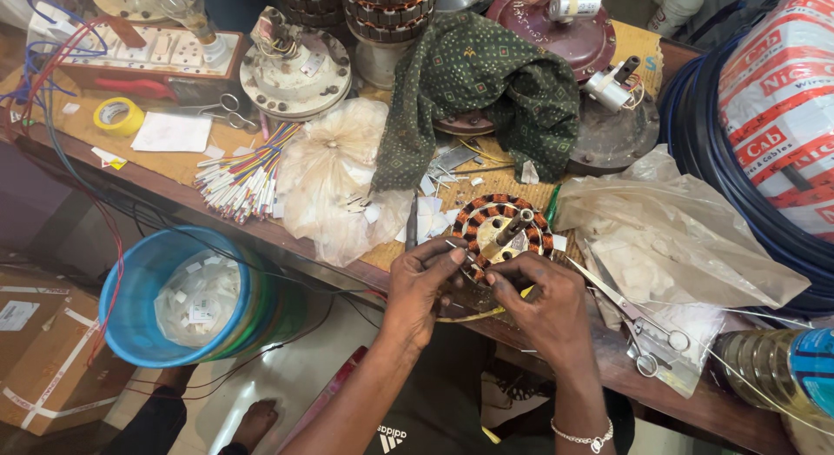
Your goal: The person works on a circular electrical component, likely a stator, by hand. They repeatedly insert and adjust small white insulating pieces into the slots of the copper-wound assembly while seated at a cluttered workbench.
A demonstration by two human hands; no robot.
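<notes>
Both hands work at the near edge of the bench [182, 172], on a round motor stator [502, 233] wound with copper-coloured coils, a short shaft standing up from its middle. The step in hand looks like seating thin insulating slips into the stator's slots along its rim at about eight o'clock. The left hand [419, 290] comes up from six o'clock with the wrist bent back, its thumb and forefinger pressed together on a small pale slip [452, 245] at the stator's edge, the other fingers curled beneath. The right hand [543, 303], a thin bracelet at its wrist, lies just beside it at four o'clock of the stator, fingers bunched and pinching at the rim close to the left fingertips; what they grip is too small to tell. By the look of it, the next move calls for a fine, steady push in line with the slot while the other hand keeps the stator from turning. A pair of scissors [638, 329] lies on clear plastic at three o'clock, a bundle of coloured sleeves [243, 177] at ten o'clock, a blue bucket [139, 290] of paper scraps under the bench at nine.
</notes>
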